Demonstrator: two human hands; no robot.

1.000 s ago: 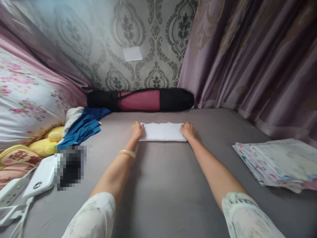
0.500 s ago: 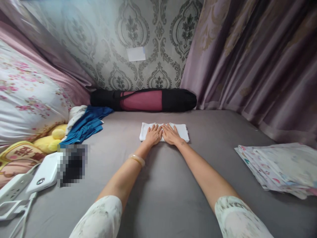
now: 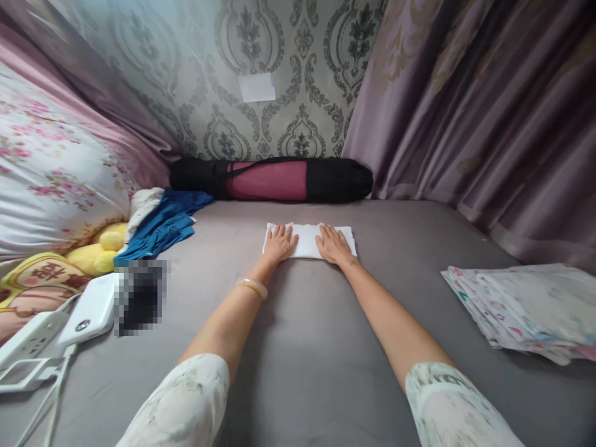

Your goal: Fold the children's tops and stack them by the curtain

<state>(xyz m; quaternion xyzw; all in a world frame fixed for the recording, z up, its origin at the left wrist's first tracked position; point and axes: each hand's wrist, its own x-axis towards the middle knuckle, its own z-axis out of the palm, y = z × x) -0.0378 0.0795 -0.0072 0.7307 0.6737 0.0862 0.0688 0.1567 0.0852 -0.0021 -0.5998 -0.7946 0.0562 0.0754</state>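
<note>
A white folded cloth lies flat as a long rectangle on the grey bed sheet. My left hand rests palm down on its left part, fingers spread and pointing away from me. On its right part lies my right hand, also flat with the fingers apart. Bare cloth shows between the two hands. A pale bangle circles my left forearm.
Against the wall lies a long black and maroon bag. Folded patterned fabric is stacked at the right. Leftward are blue clothing, a floral pillow, a yellow plush, a white power bank and a power strip.
My hands have slid apart across the white cloth, from side by side at its middle towards its two ends. The view has tilted slightly downward.
</note>
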